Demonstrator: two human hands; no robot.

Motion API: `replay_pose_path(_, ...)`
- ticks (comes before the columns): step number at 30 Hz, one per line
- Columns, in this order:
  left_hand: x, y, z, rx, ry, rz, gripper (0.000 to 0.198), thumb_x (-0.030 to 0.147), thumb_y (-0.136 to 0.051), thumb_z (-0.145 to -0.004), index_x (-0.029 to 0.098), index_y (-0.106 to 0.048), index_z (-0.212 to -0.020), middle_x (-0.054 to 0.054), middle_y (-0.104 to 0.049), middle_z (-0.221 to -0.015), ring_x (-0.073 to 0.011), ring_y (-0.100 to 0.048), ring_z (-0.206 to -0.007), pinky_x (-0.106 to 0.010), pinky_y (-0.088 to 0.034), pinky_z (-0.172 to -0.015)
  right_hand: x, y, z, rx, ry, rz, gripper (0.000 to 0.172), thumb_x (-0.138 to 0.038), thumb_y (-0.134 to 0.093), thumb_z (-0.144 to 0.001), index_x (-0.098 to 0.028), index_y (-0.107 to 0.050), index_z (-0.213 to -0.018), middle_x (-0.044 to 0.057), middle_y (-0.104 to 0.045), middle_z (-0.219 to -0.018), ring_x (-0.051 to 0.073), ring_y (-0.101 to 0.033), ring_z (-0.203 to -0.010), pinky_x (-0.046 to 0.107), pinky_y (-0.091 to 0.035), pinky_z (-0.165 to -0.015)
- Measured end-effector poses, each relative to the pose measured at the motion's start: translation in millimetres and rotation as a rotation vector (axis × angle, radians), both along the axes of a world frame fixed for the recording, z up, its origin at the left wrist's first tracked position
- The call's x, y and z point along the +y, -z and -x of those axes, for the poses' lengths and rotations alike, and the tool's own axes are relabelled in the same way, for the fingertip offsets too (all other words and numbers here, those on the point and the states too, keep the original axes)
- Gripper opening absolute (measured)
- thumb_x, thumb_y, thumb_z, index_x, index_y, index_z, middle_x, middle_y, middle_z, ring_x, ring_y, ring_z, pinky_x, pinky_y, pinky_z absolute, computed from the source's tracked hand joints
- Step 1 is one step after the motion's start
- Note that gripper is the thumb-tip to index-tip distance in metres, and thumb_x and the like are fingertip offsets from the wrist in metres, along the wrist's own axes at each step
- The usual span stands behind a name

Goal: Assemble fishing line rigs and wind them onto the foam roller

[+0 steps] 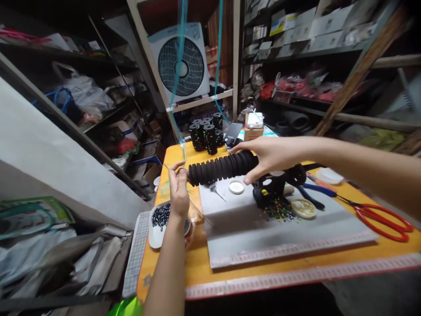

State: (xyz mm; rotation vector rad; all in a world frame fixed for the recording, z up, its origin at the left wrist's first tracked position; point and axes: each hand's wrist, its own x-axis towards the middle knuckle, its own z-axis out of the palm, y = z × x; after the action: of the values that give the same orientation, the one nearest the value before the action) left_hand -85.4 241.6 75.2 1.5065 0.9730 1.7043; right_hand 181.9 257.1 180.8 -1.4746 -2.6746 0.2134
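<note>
A black ridged roll [222, 169] is held level above a grey board [230, 237] on the yellow table. My left hand [179, 188] pinches its left end, where a thin rod shows between the fingers. Around the right end of the roll curve the thumb and fingers of my right hand [263, 156]. Below my right hand stands a black clamp-like tool [269, 188], with small multicoloured pieces [283, 210] scattered at its foot. A white tray [158, 239] of dark beads [161, 216] lies beside my left wrist.
Red-handled scissors [384, 219] and blue-handled pliers [319, 189] lie at the right. A small white dish [236, 187] and a yellowish dish [303, 208] sit on the board. Black rolls [208, 138] stand at the back, before a fan [180, 63]. Shelves flank the table.
</note>
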Motion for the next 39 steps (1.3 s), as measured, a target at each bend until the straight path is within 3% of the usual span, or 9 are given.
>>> replay_pose_path(3,-2.8,0.2,-1.6,-0.032,-0.006,0.028,0.036,0.053,-0.045,-0.097,0.023,-0.054,-0.115,0.0,-0.05,-0.083,-0.014,-0.052,-0.074,-0.025,-0.042,-0.071,15.9,-12.5,-11.6,-0.004,-0.015,0.155,0.087,-0.076,-0.064,-0.067,-0.021,-0.058,-0.134,0.011,-0.066,-0.127,0.032,-0.065,-0.108,0.042,-0.055,-0.085)
replay_pose_path(7,-3.4,2.3,-4.7,-0.065,-0.019,0.024,0.034,0.051,-0.052,-0.094,0.023,-0.054,-0.114,-0.001,-0.052,-0.087,-0.014,-0.053,-0.079,-0.024,-0.043,-0.073,18.9,-12.7,-6.9,-0.012,-0.079,0.188,0.065,-0.074,-0.058,-0.076,-0.022,-0.07,-0.113,0.007,-0.074,-0.1,0.026,-0.071,-0.086,0.036,-0.057,-0.068)
replay_pose_path(16,2.8,6.8,-7.9,-0.097,-0.037,-0.029,0.036,0.051,-0.056,-0.092,0.024,-0.056,-0.116,-0.002,-0.05,-0.09,-0.0137,-0.05,-0.077,-0.024,-0.044,-0.074,17.5,-3.8,-2.2,0.0,-0.077,0.157,0.066,-0.069,-0.063,-0.075,-0.02,-0.067,-0.119,0.007,-0.073,-0.093,0.026,-0.068,-0.084,0.036,-0.055,-0.07)
replay_pose_path(18,2.5,9.4,-10.9,-0.117,-0.048,-0.039,0.034,0.051,-0.055,-0.093,0.024,-0.056,-0.115,-0.002,-0.051,-0.092,-0.0138,-0.051,-0.08,-0.024,-0.044,-0.077,8.9,-5.4,-3.3,0.007,-0.079,0.066,0.076,-0.069,-0.066,-0.073,-0.018,-0.06,-0.129,0.011,-0.07,-0.11,0.03,-0.066,-0.099,0.041,-0.055,-0.082)
replay_pose_path(21,-1.1,13.6,-13.6,-0.149,-0.079,-0.053,0.034,0.051,-0.053,-0.094,0.024,-0.057,-0.113,-0.002,-0.053,-0.095,-0.0138,-0.054,-0.086,-0.024,-0.044,-0.082,-27.2,-0.5,-10.5,0.13,-0.148,-0.341,0.075,-0.061,-0.067,-0.079,-0.016,-0.051,-0.137,0.014,-0.057,-0.136,0.033,-0.051,-0.125,0.051,-0.042,-0.104)
replay_pose_path(23,-4.6,15.7,-12.9,-0.161,-0.119,-0.059,0.033,0.05,-0.055,-0.093,0.023,-0.058,-0.112,-0.002,-0.054,-0.096,-0.0138,-0.055,-0.089,-0.025,-0.045,-0.085,-61.8,16.5,-19.7,0.231,-0.128,-0.5,0.043,-0.045,-0.06,-0.09,-0.018,-0.06,-0.124,0.012,-0.061,-0.127,0.029,-0.052,-0.121,0.048,-0.043,-0.103)
replay_pose_path(25,-8.0,16.8,-10.9,-0.164,-0.139,-0.048,0.032,0.048,-0.056,-0.093,0.022,-0.059,-0.111,-0.002,-0.055,-0.094,-0.014,-0.057,-0.089,-0.025,-0.046,-0.086,-94.9,47.6,-30.1,0.26,-0.106,-0.437,0.016,-0.032,-0.056,-0.094,-0.022,-0.068,-0.097,0.009,-0.066,-0.103,0.025,-0.058,-0.102,0.04,-0.05,-0.085)
replay_pose_path(31,-13.4,18.6,-7.2,-0.175,-0.12,-0.04,0.031,0.045,-0.061,-0.091,0.021,-0.059,-0.11,-0.001,-0.055,-0.089,-0.0129,-0.056,-0.08,-0.024,-0.048,-0.075,-132.7,151.3,-37.9,0.336,0.176,-0.235,0.015,-0.027,-0.058,-0.092,-0.023,-0.073,-0.091,0.009,-0.064,-0.088,0.024,-0.059,-0.087,0.044,-0.052,-0.076)
replay_pose_path(39,-14.8,15.3,-7.2,-0.239,-0.075,-0.015,0.025,0.041,-0.063,-0.09,0.021,-0.059,-0.106,0.001,-0.054,-0.081,-0.0115,-0.053,-0.072,-0.022,-0.046,-0.065,-127.6,170.8,-12.2,0.35,0.261,-0.327,0.015,-0.023,-0.057,-0.092,-0.021,-0.07,-0.085,0.009,-0.064,-0.083,0.026,-0.058,-0.08,0.046,-0.052,-0.071)
